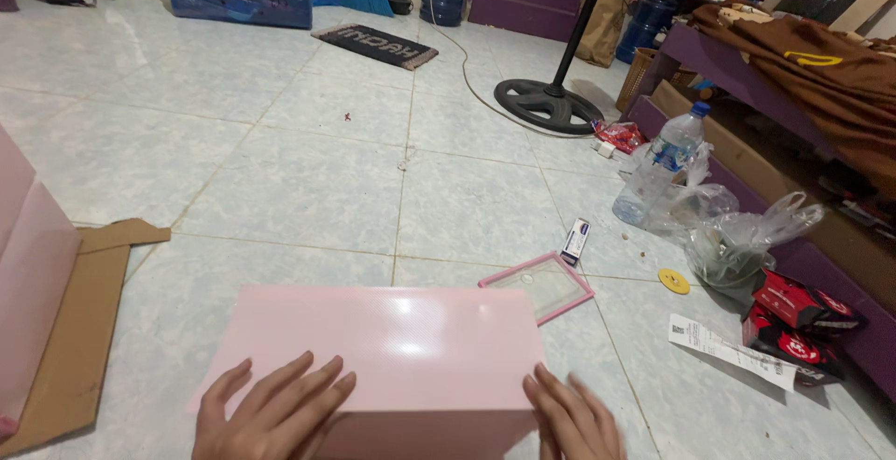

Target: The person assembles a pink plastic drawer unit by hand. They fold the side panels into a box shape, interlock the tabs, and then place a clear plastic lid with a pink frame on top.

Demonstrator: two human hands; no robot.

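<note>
I press my left hand and right hand, both open-palmed, against a pink panel box on the tiled floor; its glossy surface could slip toward the small pink frame.

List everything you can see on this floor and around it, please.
Pink panel: one, glossy pink, floor, near centre.
Pink frame: one, pink-edged, right of the panel.
Cardboard sheet: one, brown, floor, left.
Small box: one, white and dark, beyond the frame.
Water bottle: one, clear with blue cap, right.
Plastic bags: a few, clear, beside the bottle.
Red packets: two, red and black, far right.
Paper slip: one, white, right.
Yellow disc: one, floor.
Fan base: one, black, behind.
Doormat: one, dark.
Left hand: flat on the panel.
Right hand: at the panel's right edge.
</note>
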